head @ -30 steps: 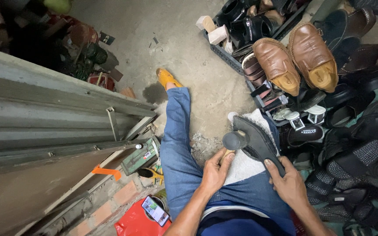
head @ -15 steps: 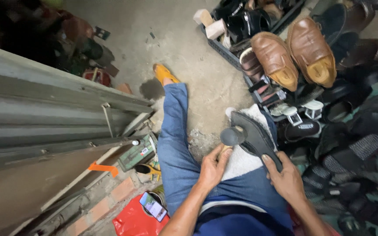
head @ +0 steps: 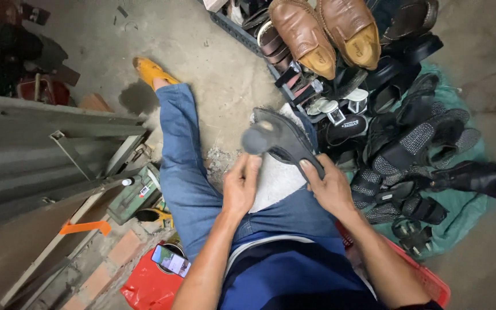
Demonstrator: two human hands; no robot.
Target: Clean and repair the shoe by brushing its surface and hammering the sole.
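Blur hides the round dark tool head [head: 255, 139] at the centre of the frame, so what kind of tool it is cannot be made out; the left hand [head: 241, 186] is clenched round its handle, which the fingers cover. The right hand [head: 329, 186] grasps the lower end of a dark shoe sole [head: 285, 138], thumb on top, holding it tilted above a pale cloth [head: 274, 178] spread over the person's lap. The tool head overlaps the sole's left edge; whether they touch is unclear. Both forearms run off the bottom edge of the frame.

At upper right, two brown leather shoes [head: 328, 31] lie on a heap of black sandals [head: 409, 155] that crowds right up against the right hand; a green sheet [head: 460, 224] shows under the heap. Bare concrete floor [head: 213, 63] lies open above the hands, beside the outstretched leg in blue jeans [head: 182, 161]. Grey metal bars [head: 47, 143] close off the left side. A red bag [head: 150, 287] with a phone [head: 170, 261] sits at lower left, and a red basket [head: 431, 281] is cut off at lower right.
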